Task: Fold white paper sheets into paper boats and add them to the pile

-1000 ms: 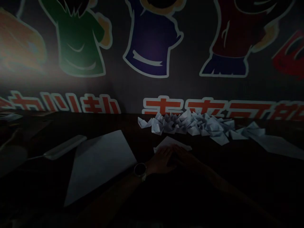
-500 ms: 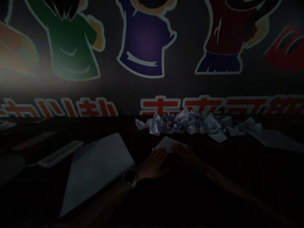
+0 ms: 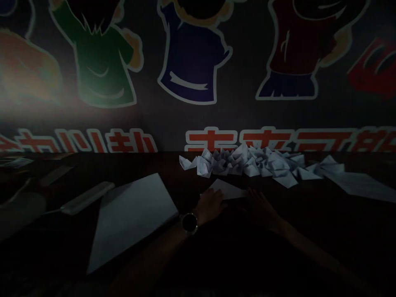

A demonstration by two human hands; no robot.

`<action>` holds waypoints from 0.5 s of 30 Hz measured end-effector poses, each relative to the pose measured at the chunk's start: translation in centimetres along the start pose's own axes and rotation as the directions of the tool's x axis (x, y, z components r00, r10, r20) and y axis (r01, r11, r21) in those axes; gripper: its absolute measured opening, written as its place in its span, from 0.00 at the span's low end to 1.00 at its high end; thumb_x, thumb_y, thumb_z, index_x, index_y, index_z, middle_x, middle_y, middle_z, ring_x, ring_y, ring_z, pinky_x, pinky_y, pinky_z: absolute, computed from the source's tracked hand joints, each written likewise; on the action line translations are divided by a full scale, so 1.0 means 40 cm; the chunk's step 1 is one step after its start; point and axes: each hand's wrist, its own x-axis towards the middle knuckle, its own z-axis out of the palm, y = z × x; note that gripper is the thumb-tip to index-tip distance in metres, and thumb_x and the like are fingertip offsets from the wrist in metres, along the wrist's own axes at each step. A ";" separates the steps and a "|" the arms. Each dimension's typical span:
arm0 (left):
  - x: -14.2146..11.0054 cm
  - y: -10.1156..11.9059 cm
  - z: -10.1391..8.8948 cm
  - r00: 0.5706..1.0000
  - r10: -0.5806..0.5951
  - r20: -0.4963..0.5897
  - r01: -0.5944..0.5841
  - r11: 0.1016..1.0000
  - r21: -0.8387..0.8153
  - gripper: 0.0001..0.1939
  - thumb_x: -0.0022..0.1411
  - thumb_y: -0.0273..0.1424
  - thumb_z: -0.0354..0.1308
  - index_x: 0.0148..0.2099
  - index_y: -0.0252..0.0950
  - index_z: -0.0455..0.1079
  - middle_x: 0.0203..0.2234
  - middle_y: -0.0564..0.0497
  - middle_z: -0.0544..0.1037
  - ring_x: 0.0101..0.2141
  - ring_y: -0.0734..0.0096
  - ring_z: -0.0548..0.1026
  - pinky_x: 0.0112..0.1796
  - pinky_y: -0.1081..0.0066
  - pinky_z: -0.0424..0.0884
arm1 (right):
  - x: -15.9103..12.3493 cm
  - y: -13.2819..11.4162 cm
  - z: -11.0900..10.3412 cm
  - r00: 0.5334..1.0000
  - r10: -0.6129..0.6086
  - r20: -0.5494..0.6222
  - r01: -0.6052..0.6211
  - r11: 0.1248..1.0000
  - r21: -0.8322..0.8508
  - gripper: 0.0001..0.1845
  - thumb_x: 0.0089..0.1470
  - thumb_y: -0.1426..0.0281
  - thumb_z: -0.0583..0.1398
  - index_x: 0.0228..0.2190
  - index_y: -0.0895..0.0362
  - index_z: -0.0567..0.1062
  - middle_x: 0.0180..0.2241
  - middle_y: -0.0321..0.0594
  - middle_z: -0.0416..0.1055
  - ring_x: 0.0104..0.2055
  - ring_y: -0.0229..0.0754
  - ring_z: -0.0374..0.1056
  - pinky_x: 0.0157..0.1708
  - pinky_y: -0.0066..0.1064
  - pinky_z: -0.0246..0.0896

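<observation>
The scene is very dark. A small folded white paper (image 3: 227, 189) lies flat on the dark table (image 3: 324, 222) in front of me. My left hand (image 3: 210, 205), with a watch on its wrist, rests on the paper's left near corner, fingers lying flat. My right hand (image 3: 260, 208) lies on the table at the paper's right edge, fingers stretched forward. Just beyond the paper sits a heap of several folded white paper boats (image 3: 247, 163).
A stack of white sheets (image 3: 133, 214) lies to the left of my left arm. A long pale flat object (image 3: 86, 198) lies further left. More loose paper (image 3: 359, 183) is at the right. A cartoon mural wall (image 3: 192, 62) rises behind the table.
My hands, close together on the paper before, have spread apart. The right hand slid right to the paper's edge, uncovering more of the sheet.
</observation>
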 end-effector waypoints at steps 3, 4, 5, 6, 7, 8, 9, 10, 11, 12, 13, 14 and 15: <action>0.023 -0.011 0.017 0.999 -0.042 0.012 0.043 0.999 -0.008 0.14 0.65 0.36 0.43 0.46 0.39 0.68 0.46 0.47 0.69 0.46 0.60 0.66 0.46 0.62 0.62 | -0.008 -0.002 -0.012 0.994 0.108 -0.018 -0.109 0.990 -0.092 0.41 0.50 0.45 0.47 0.50 0.67 0.67 0.52 0.64 0.62 0.57 0.67 0.51 0.54 0.60 0.37; 0.027 -0.016 0.017 0.999 -0.051 0.013 0.052 0.999 -0.014 0.14 0.65 0.34 0.43 0.44 0.40 0.68 0.43 0.48 0.70 0.45 0.62 0.67 0.44 0.64 0.63 | -0.008 -0.003 -0.018 0.991 0.133 -0.028 -0.136 0.982 -0.131 0.43 0.49 0.45 0.48 0.49 0.70 0.68 0.51 0.67 0.61 0.57 0.70 0.50 0.54 0.61 0.36; 0.030 -0.020 0.014 0.998 -0.055 0.013 0.055 0.998 -0.020 0.13 0.65 0.33 0.43 0.42 0.41 0.69 0.41 0.49 0.71 0.44 0.63 0.67 0.43 0.65 0.64 | -0.006 -0.004 -0.025 0.990 0.139 -0.041 -0.143 0.977 -0.161 0.43 0.48 0.44 0.48 0.48 0.71 0.68 0.51 0.69 0.61 0.57 0.71 0.49 0.53 0.62 0.35; 0.033 -0.023 0.010 0.999 -0.052 0.015 0.052 0.998 -0.022 0.13 0.65 0.32 0.43 0.41 0.41 0.69 0.40 0.49 0.71 0.43 0.64 0.68 0.42 0.66 0.64 | 0.000 -0.005 -0.031 0.992 0.117 -0.052 -0.124 0.977 -0.173 0.43 0.48 0.45 0.49 0.48 0.71 0.68 0.52 0.68 0.60 0.57 0.71 0.48 0.54 0.62 0.34; 0.035 -0.026 0.007 0.999 -0.043 0.021 0.043 0.999 -0.020 0.13 0.65 0.31 0.43 0.40 0.40 0.70 0.39 0.48 0.71 0.42 0.64 0.68 0.41 0.66 0.65 | 0.010 -0.007 -0.038 0.996 0.063 -0.056 -0.071 0.984 -0.164 0.40 0.49 0.47 0.50 0.49 0.69 0.67 0.54 0.66 0.58 0.58 0.68 0.47 0.54 0.61 0.34; 0.036 -0.028 0.004 0.999 -0.028 0.031 0.029 1.000 -0.013 0.13 0.65 0.30 0.43 0.39 0.39 0.69 0.39 0.48 0.71 0.42 0.64 0.68 0.41 0.66 0.65 | 0.024 -0.010 -0.043 0.999 -0.016 -0.049 0.009 0.991 -0.137 0.36 0.51 0.50 0.50 0.50 0.66 0.66 0.55 0.62 0.58 0.59 0.65 0.47 0.55 0.59 0.36; 0.038 -0.030 0.002 0.999 -0.010 0.043 0.011 1.000 -0.004 0.13 0.64 0.29 0.43 0.39 0.38 0.69 0.39 0.47 0.71 0.41 0.63 0.69 0.39 0.66 0.66 | 0.042 -0.014 -0.048 0.994 -0.107 -0.031 0.104 0.990 -0.095 0.31 0.53 0.55 0.51 0.51 0.63 0.65 0.56 0.58 0.58 0.59 0.60 0.48 0.55 0.55 0.39; 0.039 -0.032 0.001 0.998 0.006 0.057 -0.006 1.000 0.006 0.13 0.64 0.28 0.43 0.39 0.38 0.69 0.39 0.47 0.71 0.41 0.63 0.69 0.38 0.66 0.66 | 0.062 -0.019 -0.052 0.980 -0.198 -0.004 0.198 0.979 -0.045 0.26 0.55 0.60 0.51 0.51 0.61 0.65 0.56 0.54 0.58 0.59 0.56 0.50 0.55 0.51 0.43; 0.039 -0.033 0.002 0.998 0.016 0.068 -0.017 1.000 0.017 0.12 0.64 0.27 0.44 0.39 0.37 0.69 0.39 0.47 0.71 0.39 0.63 0.70 0.36 0.66 0.67 | 0.084 -0.024 -0.054 0.963 -0.269 0.026 0.269 0.963 0.010 0.22 0.55 0.65 0.51 0.50 0.59 0.66 0.55 0.51 0.61 0.57 0.52 0.54 0.54 0.46 0.48; 0.040 -0.034 0.003 0.997 0.024 0.077 -0.027 0.999 0.031 0.12 0.64 0.26 0.44 0.39 0.36 0.70 0.38 0.46 0.72 0.38 0.62 0.70 0.34 0.67 0.67 | 0.106 -0.030 -0.054 0.946 -0.318 0.055 0.314 0.947 0.067 0.19 0.55 0.68 0.51 0.48 0.57 0.68 0.52 0.49 0.63 0.54 0.49 0.58 0.52 0.42 0.53; 0.039 -0.034 0.005 0.996 0.033 0.088 -0.038 0.998 0.052 0.12 0.63 0.26 0.44 0.39 0.36 0.70 0.37 0.46 0.72 0.37 0.62 0.71 0.32 0.68 0.67 | 0.127 -0.034 -0.051 0.936 -0.345 0.074 0.336 0.934 0.119 0.17 0.55 0.71 0.50 0.45 0.56 0.69 0.50 0.48 0.66 0.51 0.46 0.61 0.50 0.39 0.56; 0.038 -0.033 0.008 0.994 0.042 0.097 -0.050 0.996 0.078 0.13 0.63 0.25 0.44 0.39 0.35 0.70 0.37 0.46 0.72 0.36 0.62 0.71 0.31 0.68 0.67 | 0.145 -0.038 -0.047 0.933 -0.352 0.078 0.335 0.927 0.170 0.15 0.55 0.73 0.50 0.43 0.56 0.70 0.47 0.47 0.68 0.49 0.44 0.64 0.48 0.36 0.58; 0.037 -0.031 0.010 0.993 0.052 0.106 -0.063 0.992 0.108 0.13 0.63 0.24 0.43 0.39 0.34 0.70 0.37 0.45 0.72 0.36 0.62 0.72 0.31 0.68 0.67 | 0.158 -0.040 -0.039 0.930 -0.360 0.077 0.338 0.917 0.213 0.15 0.55 0.73 0.50 0.42 0.56 0.71 0.44 0.45 0.70 0.47 0.43 0.65 0.47 0.34 0.59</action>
